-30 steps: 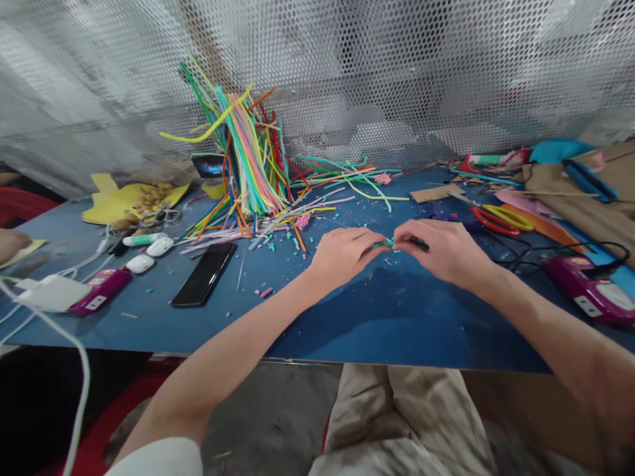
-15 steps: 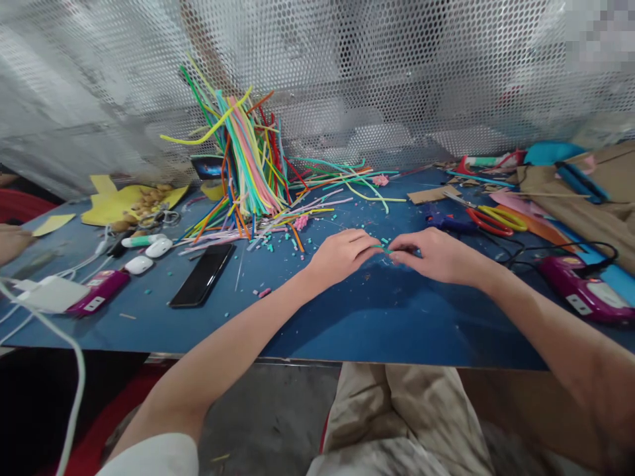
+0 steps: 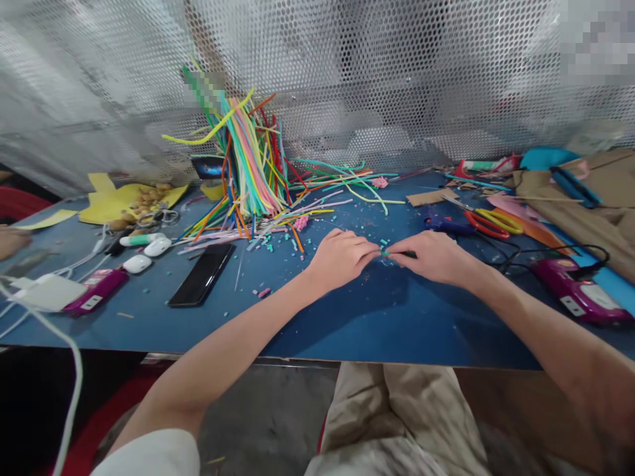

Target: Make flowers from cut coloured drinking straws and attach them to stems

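Note:
My left hand (image 3: 343,256) and my right hand (image 3: 430,255) meet fingertip to fingertip just above the blue table. Between them is a small teal pipe cleaner piece (image 3: 383,253), pinched from both sides and mostly covered by the fingers. A dark green bit shows beneath my right fingers; I cannot tell what it is. Short teal cut pieces (image 3: 270,247) lie scattered beyond and to the left of my left hand. At the back left stands a tall bundle of coloured pipe cleaners (image 3: 253,158), with loose ones spread around its foot.
A black phone (image 3: 201,275) lies left of my forearm. To the right are a purple glue gun (image 3: 446,223), red-and-yellow-handled scissors (image 3: 489,223), a purple power strip (image 3: 578,291) and cardboard. White cables (image 3: 74,370) hang over the left edge. Another person's hand (image 3: 12,242) rests far left.
My fingertips have drawn closer together over the teal piece, and my right fingers have straightened into a flatter pinch. The view has shifted slightly.

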Demonstrator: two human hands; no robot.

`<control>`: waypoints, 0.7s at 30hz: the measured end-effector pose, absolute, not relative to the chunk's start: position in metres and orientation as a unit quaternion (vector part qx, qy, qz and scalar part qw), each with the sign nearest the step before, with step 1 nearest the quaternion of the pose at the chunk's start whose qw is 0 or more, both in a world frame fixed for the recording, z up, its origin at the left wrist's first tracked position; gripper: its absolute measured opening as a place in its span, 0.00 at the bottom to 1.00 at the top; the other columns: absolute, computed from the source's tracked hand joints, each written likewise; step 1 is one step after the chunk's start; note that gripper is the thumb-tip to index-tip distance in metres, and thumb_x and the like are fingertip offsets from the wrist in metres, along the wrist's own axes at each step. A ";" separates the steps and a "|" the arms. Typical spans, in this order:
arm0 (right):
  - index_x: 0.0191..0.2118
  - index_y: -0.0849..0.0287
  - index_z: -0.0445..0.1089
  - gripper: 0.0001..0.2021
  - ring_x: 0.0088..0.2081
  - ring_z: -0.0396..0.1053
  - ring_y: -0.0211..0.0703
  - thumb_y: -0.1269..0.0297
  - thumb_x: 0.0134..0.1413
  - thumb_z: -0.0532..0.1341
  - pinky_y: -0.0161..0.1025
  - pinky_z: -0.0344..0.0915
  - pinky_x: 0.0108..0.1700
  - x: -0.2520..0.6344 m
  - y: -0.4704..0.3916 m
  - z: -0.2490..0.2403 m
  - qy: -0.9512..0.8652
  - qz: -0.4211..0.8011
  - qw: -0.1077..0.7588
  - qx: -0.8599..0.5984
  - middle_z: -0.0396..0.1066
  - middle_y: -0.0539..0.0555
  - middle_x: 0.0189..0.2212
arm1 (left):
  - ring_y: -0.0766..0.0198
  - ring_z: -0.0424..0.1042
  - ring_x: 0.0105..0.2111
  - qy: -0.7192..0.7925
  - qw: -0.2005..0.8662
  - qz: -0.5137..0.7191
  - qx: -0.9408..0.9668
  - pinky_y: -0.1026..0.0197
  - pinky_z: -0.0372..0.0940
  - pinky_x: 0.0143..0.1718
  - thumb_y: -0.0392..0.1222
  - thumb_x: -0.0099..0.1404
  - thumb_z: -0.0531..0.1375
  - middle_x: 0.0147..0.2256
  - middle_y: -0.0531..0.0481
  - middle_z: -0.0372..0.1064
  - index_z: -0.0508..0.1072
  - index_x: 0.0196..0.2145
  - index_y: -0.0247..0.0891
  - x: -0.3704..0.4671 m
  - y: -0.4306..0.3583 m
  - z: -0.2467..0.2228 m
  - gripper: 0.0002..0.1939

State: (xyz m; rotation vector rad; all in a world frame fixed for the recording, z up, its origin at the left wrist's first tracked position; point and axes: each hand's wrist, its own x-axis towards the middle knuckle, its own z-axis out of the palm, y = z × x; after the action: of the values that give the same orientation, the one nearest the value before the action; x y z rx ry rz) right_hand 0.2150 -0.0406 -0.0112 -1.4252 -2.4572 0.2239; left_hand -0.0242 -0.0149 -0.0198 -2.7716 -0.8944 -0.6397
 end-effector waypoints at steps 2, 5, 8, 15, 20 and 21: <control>0.46 0.45 0.79 0.14 0.39 0.76 0.46 0.55 0.65 0.56 0.37 0.62 0.35 0.217 -0.040 -0.013 -0.870 0.019 0.137 -0.473 0.81 0.49 0.39 | 0.61 0.74 0.40 -0.316 0.041 -0.199 -0.927 0.57 0.59 0.43 0.49 0.74 0.53 0.38 0.50 0.80 0.79 0.45 0.45 -0.023 -0.016 -0.019 0.15; 0.44 0.49 0.79 0.14 0.36 0.75 0.44 0.58 0.67 0.54 0.38 0.61 0.36 0.219 -0.040 -0.009 -0.908 -0.035 0.127 -0.399 0.80 0.51 0.36 | 0.63 0.75 0.37 -0.342 -0.089 -0.191 -0.916 0.61 0.61 0.41 0.48 0.74 0.53 0.35 0.53 0.80 0.80 0.43 0.45 -0.023 -0.016 -0.014 0.16; 0.43 0.52 0.79 0.14 0.34 0.74 0.43 0.62 0.67 0.54 0.39 0.62 0.38 0.222 -0.042 -0.003 -0.934 -0.045 0.162 -0.314 0.79 0.53 0.32 | 0.69 0.71 0.28 -0.325 -0.254 -0.157 -0.897 0.66 0.61 0.33 0.49 0.74 0.53 0.33 0.53 0.80 0.81 0.39 0.41 -0.028 -0.015 -0.003 0.18; 0.43 0.56 0.79 0.12 0.34 0.75 0.41 0.61 0.65 0.59 0.38 0.69 0.39 0.215 -0.052 0.000 -0.880 0.078 0.357 -0.303 0.80 0.55 0.35 | 0.72 0.69 0.25 -0.226 -0.362 -0.193 -0.883 0.69 0.61 0.28 0.50 0.74 0.52 0.32 0.50 0.79 0.80 0.39 0.37 -0.035 -0.017 0.007 0.20; 0.40 0.55 0.80 0.13 0.36 0.77 0.44 0.58 0.64 0.58 0.39 0.69 0.39 0.211 -0.052 -0.007 -0.828 0.025 0.378 -0.414 0.81 0.53 0.37 | 0.70 0.72 0.24 -0.242 -0.113 -0.229 -0.936 0.67 0.61 0.29 0.46 0.76 0.49 0.28 0.51 0.77 0.77 0.33 0.38 -0.026 -0.026 -0.007 0.21; 0.40 0.54 0.80 0.13 0.38 0.78 0.44 0.59 0.64 0.58 0.39 0.69 0.39 0.210 -0.051 -0.008 -0.826 0.000 0.367 -0.428 0.81 0.53 0.38 | 0.68 0.73 0.24 -0.255 -0.046 -0.224 -0.939 0.66 0.61 0.28 0.46 0.76 0.49 0.26 0.51 0.76 0.76 0.33 0.38 -0.024 -0.029 -0.009 0.20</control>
State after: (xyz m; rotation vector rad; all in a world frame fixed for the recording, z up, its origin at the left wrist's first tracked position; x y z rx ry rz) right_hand 0.2101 -0.0511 -0.0082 -1.1010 -2.1221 0.0005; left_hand -0.0237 -0.0285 -0.0087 -3.0405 -0.8253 -0.7254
